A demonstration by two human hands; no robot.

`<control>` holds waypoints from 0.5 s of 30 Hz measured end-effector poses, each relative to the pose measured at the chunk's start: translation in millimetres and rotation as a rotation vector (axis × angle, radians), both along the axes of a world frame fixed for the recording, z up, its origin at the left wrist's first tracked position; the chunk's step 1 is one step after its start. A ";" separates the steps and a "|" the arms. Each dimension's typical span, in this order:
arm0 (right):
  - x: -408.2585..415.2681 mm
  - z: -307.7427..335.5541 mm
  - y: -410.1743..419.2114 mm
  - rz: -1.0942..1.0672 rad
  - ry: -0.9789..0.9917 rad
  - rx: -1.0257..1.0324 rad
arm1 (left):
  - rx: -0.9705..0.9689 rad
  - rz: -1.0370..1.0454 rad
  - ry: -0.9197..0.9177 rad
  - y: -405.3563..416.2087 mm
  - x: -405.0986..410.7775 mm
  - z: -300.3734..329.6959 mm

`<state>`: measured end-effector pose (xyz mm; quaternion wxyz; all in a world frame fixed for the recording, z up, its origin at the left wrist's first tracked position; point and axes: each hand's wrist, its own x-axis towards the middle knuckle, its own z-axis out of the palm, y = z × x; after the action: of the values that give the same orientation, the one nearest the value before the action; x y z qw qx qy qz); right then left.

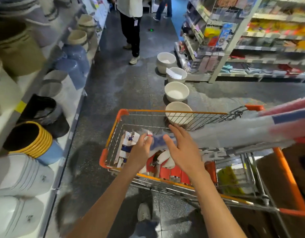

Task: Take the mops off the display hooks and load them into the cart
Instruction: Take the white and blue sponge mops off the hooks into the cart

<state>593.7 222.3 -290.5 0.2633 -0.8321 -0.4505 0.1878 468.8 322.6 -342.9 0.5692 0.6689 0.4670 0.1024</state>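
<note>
Underfoot dark speckled shop floor (124,86), shelved aisle, orange wire cart (174,112), left hand (139,150) gripping mop (225,133), right hand (182,148) spread.

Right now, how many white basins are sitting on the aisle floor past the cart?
4, in a row along the right shelving: farthest, next with a paper inside, third, nearest behind the cart's wire front. Some look stacked, hiding more.

Dim aisle, brighter shelves (277,40) to my right; my view smears with motion blur and bends at the edges.
</note>
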 end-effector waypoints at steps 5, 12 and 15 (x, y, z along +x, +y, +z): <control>40.2 -60.2 64.0 0.104 -0.005 -0.157 | -0.440 0.324 -0.105 34.7 33.0 -50.7; 75.4 -140.4 123.7 0.212 -0.013 -0.400 | -0.942 0.654 -0.179 57.9 59.9 -124.4; 81.9 -168.7 140.3 0.223 0.042 -0.509 | -1.134 0.764 -0.247 66.0 72.7 -154.2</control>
<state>675.6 362.5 -459.2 0.0329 -0.8126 -0.4722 0.3400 541.4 388.6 -497.1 0.8040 0.0407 0.5827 0.1113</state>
